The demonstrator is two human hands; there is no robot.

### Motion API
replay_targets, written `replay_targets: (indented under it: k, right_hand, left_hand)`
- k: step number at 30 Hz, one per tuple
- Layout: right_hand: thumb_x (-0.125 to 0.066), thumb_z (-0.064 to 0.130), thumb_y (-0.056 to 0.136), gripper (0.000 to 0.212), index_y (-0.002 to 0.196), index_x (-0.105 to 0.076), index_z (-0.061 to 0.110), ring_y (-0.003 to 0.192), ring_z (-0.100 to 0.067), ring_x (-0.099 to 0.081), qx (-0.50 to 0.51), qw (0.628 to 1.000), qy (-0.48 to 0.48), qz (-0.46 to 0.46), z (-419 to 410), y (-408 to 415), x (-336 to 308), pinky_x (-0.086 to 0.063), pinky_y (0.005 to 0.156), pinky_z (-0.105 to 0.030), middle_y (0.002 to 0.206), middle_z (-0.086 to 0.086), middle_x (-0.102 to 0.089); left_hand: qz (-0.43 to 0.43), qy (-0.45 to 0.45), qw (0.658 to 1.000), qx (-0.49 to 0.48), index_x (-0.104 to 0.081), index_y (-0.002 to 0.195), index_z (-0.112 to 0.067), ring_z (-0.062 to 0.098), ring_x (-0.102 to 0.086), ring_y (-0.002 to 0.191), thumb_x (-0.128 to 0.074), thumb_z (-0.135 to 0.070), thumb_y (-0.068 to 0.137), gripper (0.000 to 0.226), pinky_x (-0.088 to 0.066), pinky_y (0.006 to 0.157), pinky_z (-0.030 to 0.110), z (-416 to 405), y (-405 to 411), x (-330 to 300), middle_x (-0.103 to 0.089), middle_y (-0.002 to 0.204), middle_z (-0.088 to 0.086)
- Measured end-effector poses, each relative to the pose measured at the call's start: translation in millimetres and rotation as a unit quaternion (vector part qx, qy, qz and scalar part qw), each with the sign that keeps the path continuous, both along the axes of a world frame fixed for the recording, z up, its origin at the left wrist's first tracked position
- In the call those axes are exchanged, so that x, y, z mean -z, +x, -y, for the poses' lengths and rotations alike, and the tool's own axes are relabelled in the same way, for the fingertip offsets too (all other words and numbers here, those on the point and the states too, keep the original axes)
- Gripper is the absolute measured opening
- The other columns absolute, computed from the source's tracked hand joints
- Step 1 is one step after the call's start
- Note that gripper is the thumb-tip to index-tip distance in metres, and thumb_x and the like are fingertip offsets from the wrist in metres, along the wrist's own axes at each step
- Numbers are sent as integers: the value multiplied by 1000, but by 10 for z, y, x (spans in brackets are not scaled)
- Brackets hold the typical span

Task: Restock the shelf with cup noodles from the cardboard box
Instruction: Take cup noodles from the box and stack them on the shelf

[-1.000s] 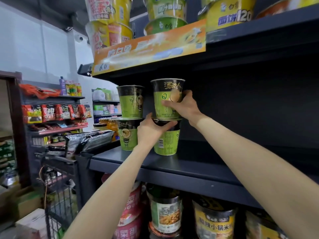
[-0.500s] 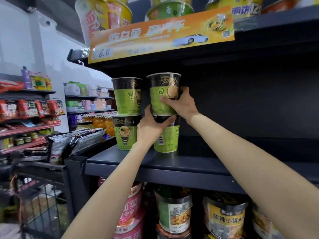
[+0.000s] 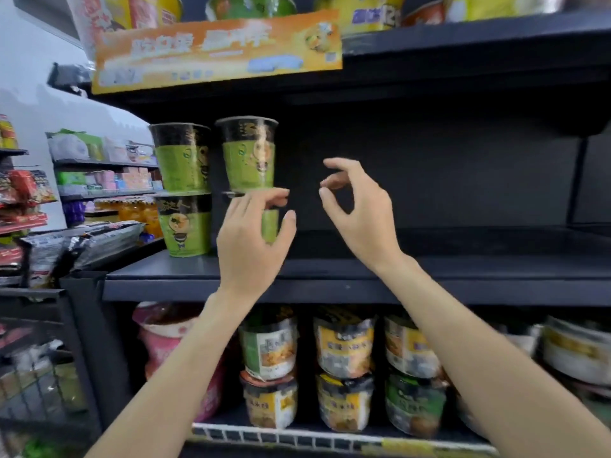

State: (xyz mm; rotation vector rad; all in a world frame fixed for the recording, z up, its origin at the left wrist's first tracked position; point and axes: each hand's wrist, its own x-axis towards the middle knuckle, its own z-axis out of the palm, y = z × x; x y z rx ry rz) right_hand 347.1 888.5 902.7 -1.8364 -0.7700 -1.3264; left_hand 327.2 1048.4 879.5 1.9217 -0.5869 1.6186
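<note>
Both hands hang relaxed and hold nothing, left hand (image 3: 253, 239) before the stacked cup noodles (image 3: 248, 153), right hand (image 3: 358, 209) beside them.

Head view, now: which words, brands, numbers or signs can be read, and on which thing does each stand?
"12": yellow tub on the top shelf, partly cut off.
Orange banner: large white characters, too blurred to read.
Green cups: print on the black bands too blurred.
Lower-shelf tubs: labels too blurred.
Nothing else is readable.
</note>
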Motion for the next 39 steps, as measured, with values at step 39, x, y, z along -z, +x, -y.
replay_targets:
  k: [39]
  right_hand:
    - [-55,25,93,48,138,-43,16,123,-27,-46,439,495,89,-744,8075,-5116,6037,-45,87,-38,136,-6,-50]
  left_hand:
    - [-732,380,512,239,-58,114,-20,25,-62,94,-71,-35,79,39,-53,80,40,8621,-2344,6246,-65,104,-3]
